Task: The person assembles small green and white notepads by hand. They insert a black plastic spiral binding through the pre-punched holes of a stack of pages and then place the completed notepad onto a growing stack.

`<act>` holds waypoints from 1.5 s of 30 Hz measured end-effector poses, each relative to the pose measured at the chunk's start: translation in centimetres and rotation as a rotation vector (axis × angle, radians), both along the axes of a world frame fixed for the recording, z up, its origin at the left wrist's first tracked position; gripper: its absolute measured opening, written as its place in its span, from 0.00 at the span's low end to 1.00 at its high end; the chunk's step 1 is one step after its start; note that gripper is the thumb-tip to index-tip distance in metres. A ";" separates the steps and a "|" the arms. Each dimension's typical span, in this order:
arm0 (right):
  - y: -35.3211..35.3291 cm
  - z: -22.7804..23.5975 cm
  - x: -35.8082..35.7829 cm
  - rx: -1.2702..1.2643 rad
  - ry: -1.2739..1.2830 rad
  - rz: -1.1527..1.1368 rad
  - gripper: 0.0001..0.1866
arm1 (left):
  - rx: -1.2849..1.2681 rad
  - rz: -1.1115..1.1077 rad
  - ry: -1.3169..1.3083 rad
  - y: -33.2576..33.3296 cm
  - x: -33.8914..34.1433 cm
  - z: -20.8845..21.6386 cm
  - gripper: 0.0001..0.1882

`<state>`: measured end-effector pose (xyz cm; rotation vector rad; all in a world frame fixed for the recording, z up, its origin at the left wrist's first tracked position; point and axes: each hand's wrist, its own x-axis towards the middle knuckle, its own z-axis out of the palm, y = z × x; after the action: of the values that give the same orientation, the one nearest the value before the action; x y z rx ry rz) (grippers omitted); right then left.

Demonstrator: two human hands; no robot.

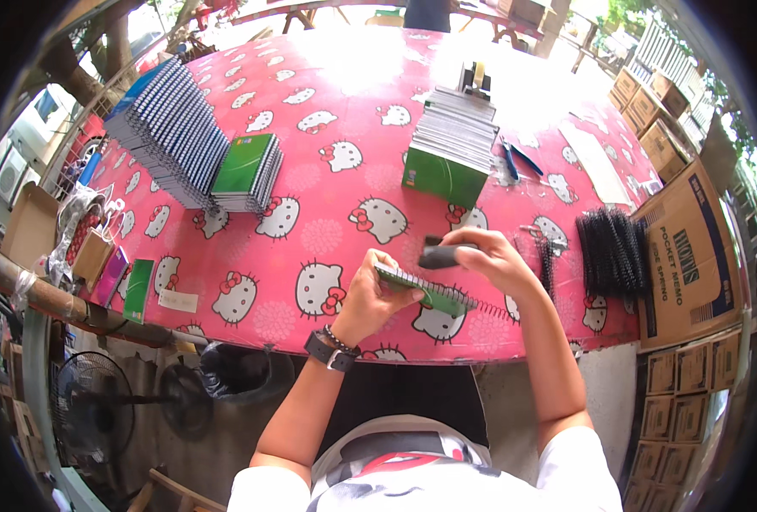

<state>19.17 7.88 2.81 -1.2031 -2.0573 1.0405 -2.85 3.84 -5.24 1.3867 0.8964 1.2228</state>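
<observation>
**One notebook in the hands, many more on the table**

Closest to the person, the left hand (370,294) is curled around a small green notebook (425,292). It holds the notebook up, tilted, just above the near edge of the table (310,128). A black wire coil sticks out of the notebook's right end. So this one looks only partly done.

The right hand (489,260) is closed on a dark tool (446,255). It sits right over the top edge of the notebook. Whether the tool touches the notebook is hard to tell.

A little to the right lies a bunch of black coils (613,250). These are not used yet, so a lot seems left to do.

Farther out, in the middle of the table, stands a green stack (448,154) of notebooks. I cannot tell if they have coils. On the left is a smaller green pile (246,171), and next to it a long leaning row of notebooks (169,128) with coils along their edges. Those look finished.

Brown boxes (694,256) sit by the table's right side.
</observation>
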 end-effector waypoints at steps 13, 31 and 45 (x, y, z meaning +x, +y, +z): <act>-0.2 -0.2 -1.0 0.385 -0.269 -0.122 0.28 | 0.006 -0.010 0.040 -0.1 0.3 0.9 0.24; -5.2 2.7 -4.7 0.379 0.273 -0.073 0.11 | 0.187 0.098 0.038 -2.4 0.6 6.8 0.05; -4.6 2.1 -6.6 0.495 0.186 -0.072 0.14 | 0.234 0.338 0.210 -1.9 -0.2 7.1 0.09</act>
<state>12.59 3.26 4.90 -0.8810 -1.9505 0.5364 -3.09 1.95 1.85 1.6171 1.2006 1.4923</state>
